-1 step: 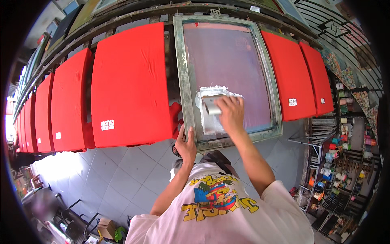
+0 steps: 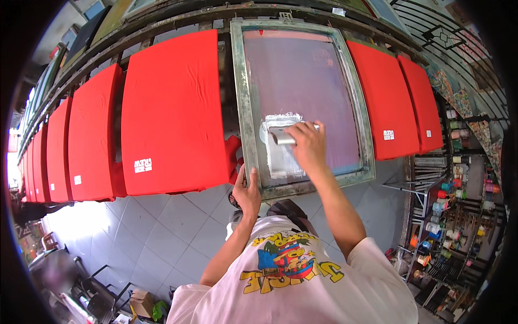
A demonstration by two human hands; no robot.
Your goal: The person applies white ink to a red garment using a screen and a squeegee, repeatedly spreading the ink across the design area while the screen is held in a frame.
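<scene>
A metal-framed printing screen (image 2: 240, 108) with mauve mesh (image 2: 302, 75) lies on a long table in front of me. My right hand (image 2: 308, 147) is closed on a grey squeegee (image 2: 280, 135) pressed to the lower mesh, over a smear of white ink (image 2: 280, 159). My left hand (image 2: 247, 191) grips the frame's near left corner. A red shirt (image 2: 172, 108) is stretched flat just left of the screen, with a small white print near its lower edge.
More red shirts run along the table to the left (image 2: 91, 135) and right (image 2: 383, 97). Shelves with several paint jars (image 2: 458, 205) stand at the right. Grey floor tiles (image 2: 162, 227) lie below, with dark chairs (image 2: 91, 281) at lower left.
</scene>
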